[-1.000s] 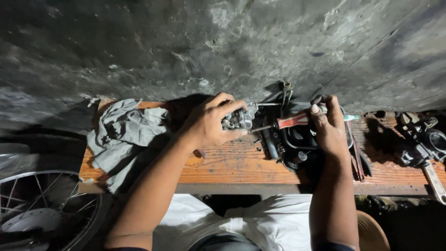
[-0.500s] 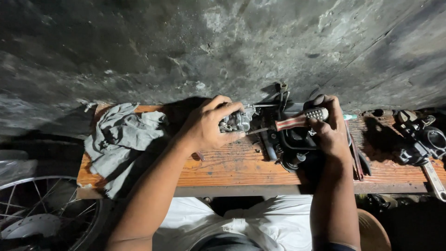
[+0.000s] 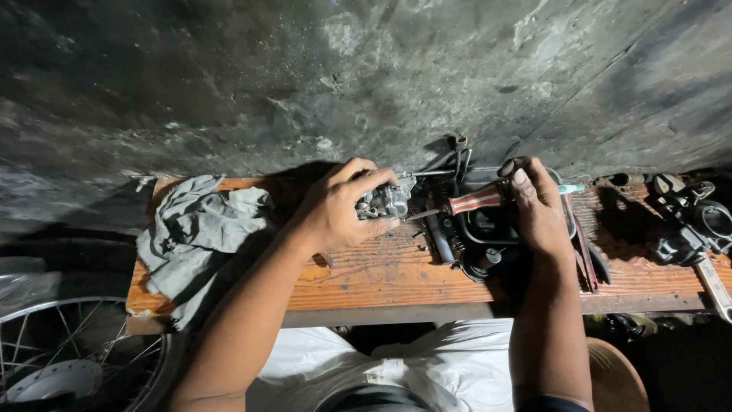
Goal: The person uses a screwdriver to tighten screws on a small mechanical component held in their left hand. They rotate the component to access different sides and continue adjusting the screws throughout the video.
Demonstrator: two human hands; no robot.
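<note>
Two hands are busy over a wooden bench (image 3: 366,278) that sits right against a rough concrete wall (image 3: 305,76). The left hand (image 3: 335,210) is wrapped around a small grey metal part (image 3: 385,200), looks like a carburetor body, fingers curled over the top and thumb under it, so it's a pretty firm closed grip. The part is held just above the bench top, roughly at its middle and close to the wall side.

The right hand (image 3: 537,210) is closed around a screwdriver (image 3: 476,200) with a red and white striped handle, fingers folded over the back end of the handle. The shaft points left, and its tip meets the metal part at its right side.

Under the right hand, on the bench, there's a dark tray (image 3: 488,229) with black parts in it, can't really make out what they are. A crumpled grey rag (image 3: 202,229) lies on the left end of the bench, hanging a bit over the front edge. At the right end sit some dark metal parts (image 3: 690,221). Below the bench's left corner a spoked wheel (image 3: 69,355) pokes into view.
</note>
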